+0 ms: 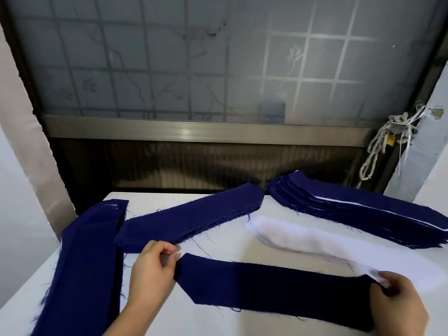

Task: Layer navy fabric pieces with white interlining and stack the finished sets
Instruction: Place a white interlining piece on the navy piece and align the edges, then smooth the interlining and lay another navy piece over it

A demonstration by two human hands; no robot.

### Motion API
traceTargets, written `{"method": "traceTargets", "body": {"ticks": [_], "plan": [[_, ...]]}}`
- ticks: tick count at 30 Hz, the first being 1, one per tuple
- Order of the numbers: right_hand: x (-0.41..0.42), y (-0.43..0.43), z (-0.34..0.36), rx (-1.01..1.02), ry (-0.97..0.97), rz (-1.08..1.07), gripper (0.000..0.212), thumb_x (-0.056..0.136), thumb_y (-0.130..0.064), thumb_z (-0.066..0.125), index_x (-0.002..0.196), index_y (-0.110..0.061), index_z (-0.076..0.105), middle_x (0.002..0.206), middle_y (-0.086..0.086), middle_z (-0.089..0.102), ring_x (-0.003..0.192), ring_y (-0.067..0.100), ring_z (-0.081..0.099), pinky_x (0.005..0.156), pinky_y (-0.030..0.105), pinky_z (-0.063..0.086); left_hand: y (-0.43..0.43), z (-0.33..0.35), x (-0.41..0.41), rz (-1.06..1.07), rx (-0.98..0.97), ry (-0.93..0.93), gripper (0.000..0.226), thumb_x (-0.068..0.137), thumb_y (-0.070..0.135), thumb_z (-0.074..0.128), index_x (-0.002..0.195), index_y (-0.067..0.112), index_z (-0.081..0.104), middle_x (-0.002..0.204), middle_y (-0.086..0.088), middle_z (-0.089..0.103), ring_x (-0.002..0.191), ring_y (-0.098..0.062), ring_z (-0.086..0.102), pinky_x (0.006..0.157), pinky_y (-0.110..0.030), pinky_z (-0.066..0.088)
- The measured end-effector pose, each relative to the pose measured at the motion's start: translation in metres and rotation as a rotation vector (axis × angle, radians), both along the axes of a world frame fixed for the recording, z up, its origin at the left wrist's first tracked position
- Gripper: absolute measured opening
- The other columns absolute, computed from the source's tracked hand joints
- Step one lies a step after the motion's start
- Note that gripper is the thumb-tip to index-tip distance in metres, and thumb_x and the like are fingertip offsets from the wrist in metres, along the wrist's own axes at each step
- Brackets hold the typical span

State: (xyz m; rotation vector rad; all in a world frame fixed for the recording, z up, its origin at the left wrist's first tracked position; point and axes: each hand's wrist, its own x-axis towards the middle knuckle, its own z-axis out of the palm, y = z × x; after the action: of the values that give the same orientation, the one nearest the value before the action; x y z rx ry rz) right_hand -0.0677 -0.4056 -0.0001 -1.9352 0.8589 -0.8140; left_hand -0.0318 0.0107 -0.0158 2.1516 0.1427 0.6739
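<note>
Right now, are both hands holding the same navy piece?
Yes, the left hand pinches one end of the navy piece and the right hand grips the other end.

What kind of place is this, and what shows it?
Probably a small garment workshop, perhaps home-based: a white worktable by a frosted window carries a stack of cut navy pieces and white interlining, and the left hand and right hand hold one navy piece.
</note>
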Motion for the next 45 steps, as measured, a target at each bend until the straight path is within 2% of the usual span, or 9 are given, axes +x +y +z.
{"method": "traceTargets", "body": {"ticks": [7, 12, 17, 22, 31, 38, 40, 42, 45], "plan": [[0.000, 0.003, 0.000, -0.212, 0.066, 0.045, 0.021, 0.077, -0.001, 0.065, 0.092, -0.016, 0.066, 0.107, 0.014, 0.061, 0.102, 0.037, 0.057, 0.093, 0.047, 0.038, -0.006, 0.001, -0.004, -0.036, 0.276, 0.027, 0.018, 0.089, 0.024, 0.069, 0.076, 0.033, 0.060, 0.074, 0.020, 0.059, 0.060, -0.004, 0.056, 0.053, -0.026, 0.046], [0.016, 0.013, 0.003, -0.530, 0.162, 0.233, 0.018, 0.081, -0.007, 0.067, 0.098, -0.013, 0.070, 0.105, 0.011, 0.067, 0.098, 0.036, 0.059, 0.085, 0.045, 0.040, -0.013, -0.002, -0.005, -0.164, 0.546, 0.034, 0.008, 0.089, 0.027, 0.067, 0.084, 0.030, 0.063, 0.093, 0.023, 0.070, 0.062, -0.005, 0.063, 0.053, -0.019, 0.043], [0.072, 0.046, 0.027, -0.592, 0.129, 0.618, 0.013, 0.093, -0.014, 0.057, 0.102, -0.016, 0.066, 0.102, -0.001, 0.064, 0.092, 0.015, 0.057, 0.083, 0.029, 0.048, -0.012, 0.000, -0.004, -0.154, 0.555, 0.078, 0.006, 0.093, 0.029, 0.061, 0.088, 0.029, 0.065, 0.094, 0.020, 0.071, 0.064, -0.007, 0.063, 0.055, -0.022, 0.044], [0.122, 0.082, 0.032, -0.678, 0.290, 0.856, 0.011, 0.095, -0.015, 0.050, 0.098, -0.009, 0.059, 0.101, 0.007, 0.059, 0.089, 0.021, 0.054, 0.078, 0.031, 0.045, -0.012, 0.000, -0.006, -0.170, 0.541, 0.108, 0.007, 0.094, 0.029, 0.059, 0.089, 0.030, 0.063, 0.095, 0.020, 0.072, 0.065, -0.007, 0.063, 0.056, -0.024, 0.048], [0.143, 0.087, 0.024, -0.838, 0.635, 0.829, 0.020, 0.096, -0.014, 0.044, 0.113, -0.005, 0.047, 0.118, 0.012, 0.051, 0.107, 0.025, 0.053, 0.087, 0.029, 0.042, -0.011, 0.000, -0.005, -0.162, 0.553, 0.077, 0.008, 0.092, 0.027, 0.063, 0.084, 0.028, 0.063, 0.086, 0.018, 0.071, 0.058, -0.009, 0.061, 0.052, -0.027, 0.048], [0.148, 0.083, 0.032, -0.859, 0.708, 0.890, 0.005, 0.094, -0.009, 0.042, 0.095, -0.009, 0.046, 0.096, 0.007, 0.043, 0.085, 0.020, 0.042, 0.075, 0.025, 0.037, -0.012, 0.003, -0.007, -0.153, 0.555, 0.044, 0.014, 0.085, 0.021, 0.073, 0.078, 0.028, 0.063, 0.070, 0.019, 0.066, 0.049, -0.008, 0.056, 0.043, -0.022, 0.041], [0.149, 0.086, 0.033, -0.856, 0.721, 0.885, 0.023, 0.094, -0.007, 0.041, 0.073, -0.015, 0.032, 0.086, 0.001, 0.034, 0.086, 0.020, 0.042, 0.075, 0.025, 0.036, -0.013, 0.004, -0.008, -0.156, 0.559, 0.039, 0.016, 0.081, 0.019, 0.076, 0.076, 0.027, 0.063, 0.065, 0.019, 0.063, 0.046, -0.008, 0.054, 0.042, -0.019, 0.037], [0.150, 0.087, 0.034, -0.837, 0.727, 0.885, 0.035, 0.095, -0.007, 0.040, 0.067, -0.019, 0.022, 0.082, -0.001, 0.031, 0.087, 0.020, 0.041, 0.075, 0.024, 0.033, -0.012, 0.004, -0.008, -0.152, 0.560, 0.030, 0.016, 0.081, 0.019, 0.077, 0.077, 0.027, 0.064, 0.067, 0.019, 0.064, 0.047, -0.007, 0.055, 0.042, -0.020, 0.040], [0.151, 0.082, 0.032, -0.781, 0.675, 0.875, 0.026, 0.096, -0.009, 0.039, 0.072, -0.014, 0.033, 0.086, 0.001, 0.038, 0.086, 0.019, 0.042, 0.073, 0.022, 0.031, -0.011, 0.001, -0.007, -0.150, 0.558, 0.031, 0.011, 0.087, 0.022, 0.071, 0.081, 0.028, 0.064, 0.079, 0.020, 0.070, 0.053, -0.007, 0.059, 0.046, -0.023, 0.046]]}}
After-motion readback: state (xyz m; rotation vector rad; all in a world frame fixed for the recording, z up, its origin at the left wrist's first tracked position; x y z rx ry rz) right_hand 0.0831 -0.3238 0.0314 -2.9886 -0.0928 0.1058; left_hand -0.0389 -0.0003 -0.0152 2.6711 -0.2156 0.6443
